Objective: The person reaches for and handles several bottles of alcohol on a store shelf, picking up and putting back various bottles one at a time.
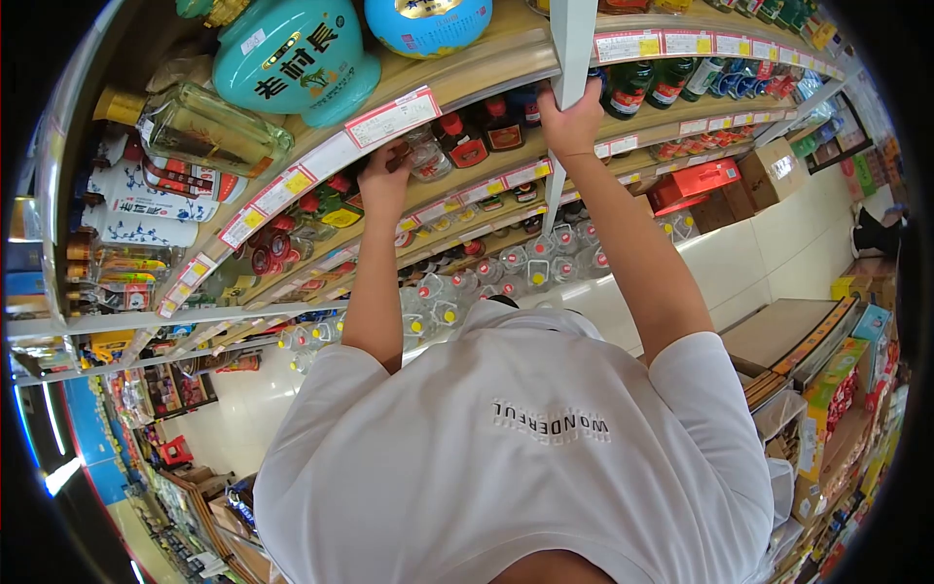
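Note:
My left hand (383, 175) reaches into a shelf below the top board, its fingers curled at a small dark thing, mostly hidden, that I cannot make out. Right beside these fingers stands a clear glass bottle (428, 159). Farther right are dark bottles with red caps and red labels (463, 142). My right hand (572, 121) is closed around a white upright shelf post (572, 44), gripping it where the upper shelf edge meets it. Price labels (392, 117) run along the shelf edge above my left hand.
Large turquoise (292, 63) and blue (428, 24) liquor jars stand on the top shelf. Plastic jugs (538, 268) sit on the floor below. A red box (693, 185) and cardboard cartons (773, 173) lie to the right. Stacked goods (837, 389) stand behind at lower right.

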A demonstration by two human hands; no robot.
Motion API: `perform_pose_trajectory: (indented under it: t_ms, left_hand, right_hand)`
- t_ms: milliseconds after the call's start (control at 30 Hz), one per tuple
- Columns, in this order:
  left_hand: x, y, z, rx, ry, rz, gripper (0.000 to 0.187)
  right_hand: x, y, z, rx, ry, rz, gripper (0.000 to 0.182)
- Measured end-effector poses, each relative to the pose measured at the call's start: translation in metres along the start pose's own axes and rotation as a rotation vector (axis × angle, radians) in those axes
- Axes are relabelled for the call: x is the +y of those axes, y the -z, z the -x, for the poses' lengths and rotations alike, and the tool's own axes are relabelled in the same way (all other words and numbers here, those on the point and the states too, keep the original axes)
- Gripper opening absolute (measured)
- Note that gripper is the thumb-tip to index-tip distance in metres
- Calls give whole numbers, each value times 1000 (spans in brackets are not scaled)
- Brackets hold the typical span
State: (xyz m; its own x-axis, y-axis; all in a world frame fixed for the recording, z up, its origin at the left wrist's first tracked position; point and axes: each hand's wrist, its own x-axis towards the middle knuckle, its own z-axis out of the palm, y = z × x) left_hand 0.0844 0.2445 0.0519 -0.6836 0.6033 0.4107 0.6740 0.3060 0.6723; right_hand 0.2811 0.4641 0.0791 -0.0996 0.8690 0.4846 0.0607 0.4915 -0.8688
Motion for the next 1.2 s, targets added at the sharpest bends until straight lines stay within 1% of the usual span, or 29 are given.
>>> perform_pose_trajectory:
  t_ms: [100,367,467,567,667,700,800,900,1100,1200]
  left_hand:
    - [7,1,1,-1,10,34,33]
    - [4,-2,3,5,-14,-24,37]
    - [22,6,4,30,-46,-148,41]
    - [48,8,-2,69,-253,-354,43]
    - [60,-5,-16,-5,-280,-445,48]
    - [69,-5,-22,-58,-254,-456,51]
    - [77,-8,-40,-343,-111,-451,52]
    - [74,-13,-48,-447,-31,-359,54]
    - [93,-8,-47,-484,64,-292,52]
    - [90,-10,-48,-474,96,-282,51]
  right_hand:
    - [-2,1,0,11,31,30,46]
    - [0,0,1,4,18,23,47]
    - [1,1,0,0,10,31,47]
    - [2,1,-1,1,15,23,48]
    - [3,0,0,-5,18,5,48]
    - [2,0,0,-5,18,-1,48]
    - [0,2,-1,-7,32,34,48]
    - [5,1,-1,-18,22,27,48]
    - [6,1,-1,-11,40,27,48]
    - [6,1,-1,-1,57,40,48]
